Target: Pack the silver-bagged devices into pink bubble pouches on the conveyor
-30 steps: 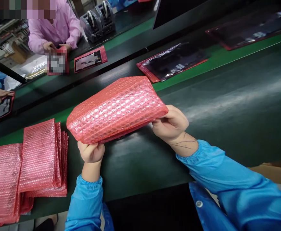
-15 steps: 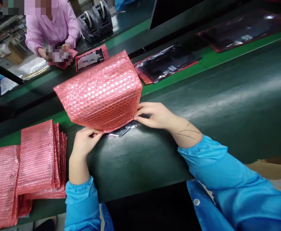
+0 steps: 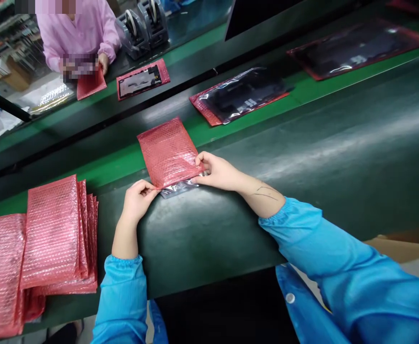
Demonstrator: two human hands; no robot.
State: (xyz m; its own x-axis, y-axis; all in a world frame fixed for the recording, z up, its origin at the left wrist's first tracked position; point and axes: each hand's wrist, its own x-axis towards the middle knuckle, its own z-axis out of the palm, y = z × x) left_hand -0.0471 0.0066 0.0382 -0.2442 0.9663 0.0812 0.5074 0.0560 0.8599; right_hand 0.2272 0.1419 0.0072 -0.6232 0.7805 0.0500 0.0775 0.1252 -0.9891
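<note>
Two hands, the left hand [image 3: 137, 200] and the right hand [image 3: 218, 173], are pinching a pink bubble bag [image 3: 168, 153] on the bench [image 3: 209, 239]; the shiny packet [image 3: 179, 188] poking out could slide away if they slip.

- A dark assembly-line bench [image 3: 342, 157] with a green strip is running from 9 o'clock to 2 o'clock.
- A second bench [image 3: 181, 48] is stretching behind it at 12 o'clock.
- A black monitor [image 3: 256, 12] is standing at 1 o'clock.
- Metal shelving [image 3: 5, 33] is lining the room at 10 o'clock.
- A cardboard box [image 3: 14, 79] is sitting on the floor below it.
- Overhead light is streaking pale across the bench at 3 o'clock.
</note>
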